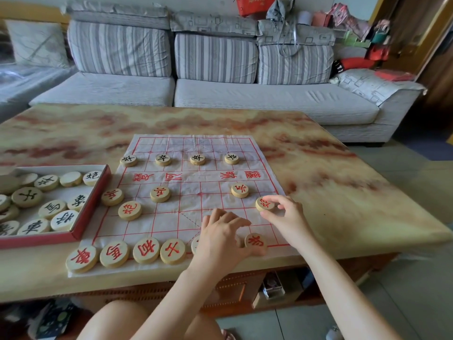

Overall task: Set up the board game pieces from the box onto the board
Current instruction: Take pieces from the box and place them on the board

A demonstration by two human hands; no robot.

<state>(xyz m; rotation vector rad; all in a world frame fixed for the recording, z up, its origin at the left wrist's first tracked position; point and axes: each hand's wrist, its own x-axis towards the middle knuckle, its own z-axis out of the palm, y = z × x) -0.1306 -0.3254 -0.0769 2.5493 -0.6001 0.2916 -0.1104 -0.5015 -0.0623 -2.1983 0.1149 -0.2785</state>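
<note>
A round, pale wooden disc with a red character (265, 203) is pinched at its rim between thumb and fingertips of the right hand (285, 213), just above or on the white cloth board with red grid lines (186, 200); contact with the cloth cannot be told. Just beside it, toward the person, the left hand (221, 238) lies with fingers curled over the near row; a second red-marked disc (255, 241) touches its fingertips, but whether anything is gripped cannot be told. Further to the left, four red discs are lined along the near edge, and well beyond, a red-rimmed shallow box (92, 204) of black-marked discs rests on the marbled worktop (343, 192). The step in hand is judged to be the seating of the red side's pieces; a centred release on a grid crossing is called for next. The disc lies flat, face up, without a long axis, its character apparently turned sideways.
</note>
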